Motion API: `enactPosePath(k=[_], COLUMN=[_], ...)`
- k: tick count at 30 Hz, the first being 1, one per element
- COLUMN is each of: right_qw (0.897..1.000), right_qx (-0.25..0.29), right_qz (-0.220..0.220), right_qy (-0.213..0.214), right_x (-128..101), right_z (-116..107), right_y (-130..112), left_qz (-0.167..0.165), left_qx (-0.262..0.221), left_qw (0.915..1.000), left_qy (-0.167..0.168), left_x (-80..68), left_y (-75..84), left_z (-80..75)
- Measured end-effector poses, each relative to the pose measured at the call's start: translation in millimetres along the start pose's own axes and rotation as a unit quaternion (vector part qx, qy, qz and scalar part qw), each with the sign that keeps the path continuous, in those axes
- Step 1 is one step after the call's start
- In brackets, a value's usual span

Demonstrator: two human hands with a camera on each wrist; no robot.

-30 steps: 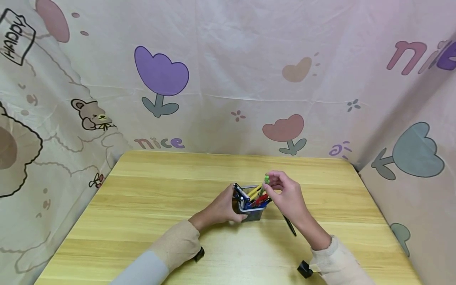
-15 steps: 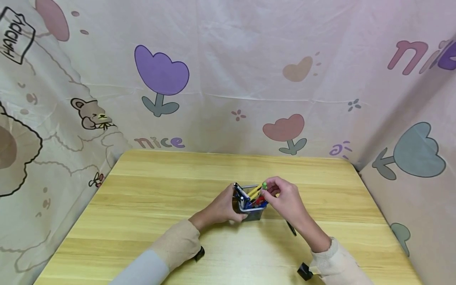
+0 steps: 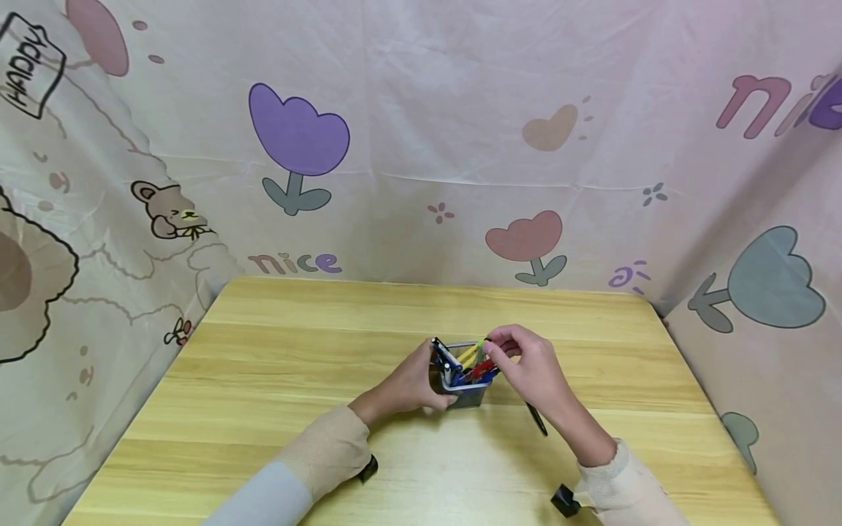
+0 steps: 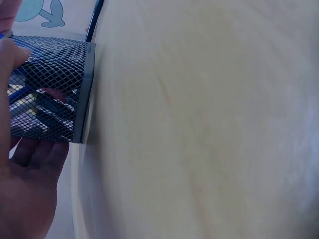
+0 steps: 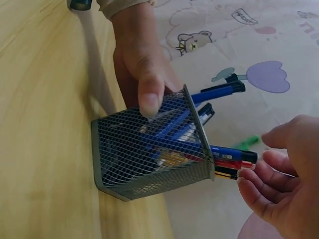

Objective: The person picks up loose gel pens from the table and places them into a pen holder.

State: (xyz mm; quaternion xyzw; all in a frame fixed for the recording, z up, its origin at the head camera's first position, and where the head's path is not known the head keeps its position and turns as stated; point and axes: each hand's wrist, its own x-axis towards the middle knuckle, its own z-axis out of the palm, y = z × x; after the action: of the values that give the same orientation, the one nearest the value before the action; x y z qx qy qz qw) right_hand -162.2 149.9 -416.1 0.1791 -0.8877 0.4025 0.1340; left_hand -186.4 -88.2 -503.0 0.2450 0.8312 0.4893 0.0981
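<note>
A grey mesh pen holder [image 3: 468,395] stands mid-table, filled with several blue, red and yellow pens. My left hand [image 3: 409,383] grips its left side, with the thumb pressed on the mesh [image 5: 149,103] and the fingers behind it [image 4: 25,184]. My right hand [image 3: 501,348] hovers at the pen tops on the right. Its fingers are loosely curled beside the pen ends [image 5: 239,162]. A green-tipped pen [image 5: 247,143] sticks out of the holder [image 5: 149,164], its tip just clear of the right thumb and fingers. The holder's base [image 4: 82,94] rests on the wood.
A black pen [image 3: 536,421] lies on the wooden table [image 3: 296,351], partly under my right wrist. Printed cloth walls close in the back [image 3: 421,146], left and right. Bare tabletop lies on all sides of the holder.
My right hand has come down with the green-tipped pen, which now sits low in the holder. The fingers have loosened from its tip. The left hand has not moved.
</note>
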Motion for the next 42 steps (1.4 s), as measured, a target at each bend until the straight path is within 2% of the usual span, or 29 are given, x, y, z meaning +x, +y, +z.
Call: enactPosePath(k=[9,13,16,20,24,31,42], right_qw=[1.0,0.999,0.997,0.989,0.981,0.971,0.947], right_qx=[-0.004,-0.014,-0.028,-0.053,-0.078,-0.111,-0.167], right_qz=[0.017,0.041,0.075,0.122,0.151,0.171,0.193], right_qy=[0.018,0.006,-0.017,-0.057,-0.091,-0.125,-0.196], right_x=[6,9,11,14,14,12,8], right_z=[-8,-9,-9,-9,-6,1,9], right_y=[7,14,22,33,44,62,72], left_qz=[-0.014,-0.016,-0.014,-0.014,-0.014,-0.017,-0.019], left_qx=[-0.001,0.005,0.007,0.006,0.008,0.012,0.01], left_qw=[0.9999,0.9999,0.9999,0.9999,0.9999,0.9998,0.9998], left_qy=[0.001,0.001,0.001,0.001,0.002,0.0,0.002], left_x=[-0.9,-2.1,-2.7,-2.7,-2.4,-1.8,-2.2], left_y=[2.4,3.5,4.3,4.8,4.4,3.5,4.0], left_z=[1.2,0.6,0.2,0.2,0.4,-0.1,0.1])
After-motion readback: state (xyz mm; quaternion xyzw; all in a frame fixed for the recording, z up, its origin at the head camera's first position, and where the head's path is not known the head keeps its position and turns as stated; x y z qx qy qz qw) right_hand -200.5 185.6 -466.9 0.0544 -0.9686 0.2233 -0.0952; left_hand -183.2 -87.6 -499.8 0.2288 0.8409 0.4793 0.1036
